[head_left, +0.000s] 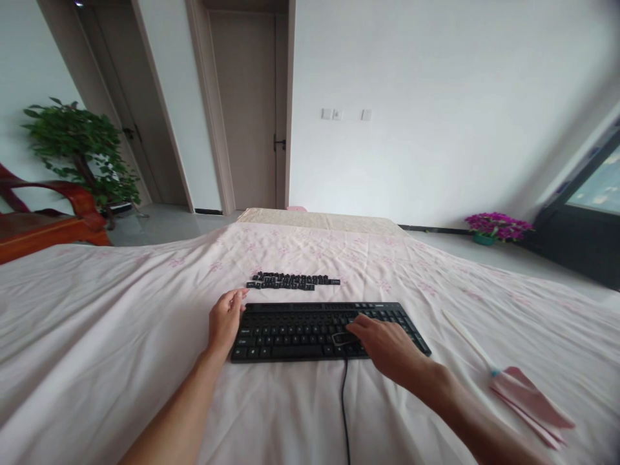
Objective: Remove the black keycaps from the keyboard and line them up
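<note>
A black keyboard [290, 352] lies on the pinkish-white cloth, its cable running towards me. In the upper rows, dark gaps show where keycaps are off. My right hand [387, 342] is closed over the keyboard's right part, its fingers pinching what looks like a wire keycap puller [343, 338] whose loop lies over the keys. At the upper left corner of the keyboard rests my left hand [227, 320], fingers loosely bent, thumb and forefinger tips apart. Just beyond its fingertips, several loose black keycaps [290, 281] lie in uneven rows.
The flowered cloth [169, 310] spreads wide with folds. To the right lies a white-handled stick with pink flaps [530, 400]. A wooden armchair [62, 213] and a green plant [87, 148] stand at left, purple flowers [498, 226] at right, doors [245, 103] behind.
</note>
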`<action>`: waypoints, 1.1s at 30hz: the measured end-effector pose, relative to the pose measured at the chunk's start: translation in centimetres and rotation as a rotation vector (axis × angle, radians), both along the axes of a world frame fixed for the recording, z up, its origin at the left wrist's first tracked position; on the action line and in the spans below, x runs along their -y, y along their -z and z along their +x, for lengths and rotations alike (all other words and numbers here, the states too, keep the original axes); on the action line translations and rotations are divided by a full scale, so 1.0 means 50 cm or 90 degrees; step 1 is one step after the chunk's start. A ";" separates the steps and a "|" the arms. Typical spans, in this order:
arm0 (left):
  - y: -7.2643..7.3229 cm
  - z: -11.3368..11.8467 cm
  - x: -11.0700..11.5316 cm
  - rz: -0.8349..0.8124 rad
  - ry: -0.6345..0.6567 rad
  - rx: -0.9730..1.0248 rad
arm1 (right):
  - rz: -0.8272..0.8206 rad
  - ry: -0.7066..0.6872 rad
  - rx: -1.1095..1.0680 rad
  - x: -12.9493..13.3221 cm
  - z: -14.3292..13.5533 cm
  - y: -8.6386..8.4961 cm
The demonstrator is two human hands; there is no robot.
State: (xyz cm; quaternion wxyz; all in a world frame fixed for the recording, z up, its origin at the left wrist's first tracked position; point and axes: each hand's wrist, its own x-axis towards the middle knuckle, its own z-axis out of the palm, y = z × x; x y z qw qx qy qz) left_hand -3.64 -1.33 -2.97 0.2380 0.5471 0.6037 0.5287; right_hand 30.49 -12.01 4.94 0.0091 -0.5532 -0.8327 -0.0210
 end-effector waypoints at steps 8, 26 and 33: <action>-0.001 0.001 0.010 0.001 -0.003 0.004 | 0.063 -0.020 0.079 0.021 -0.008 0.030; -0.156 0.142 0.044 0.098 0.150 -0.006 | -0.102 0.154 -0.918 -0.081 0.031 -0.021; -0.125 0.272 0.018 -0.019 0.364 -0.080 | -0.094 0.051 -0.884 -0.101 -0.020 -0.005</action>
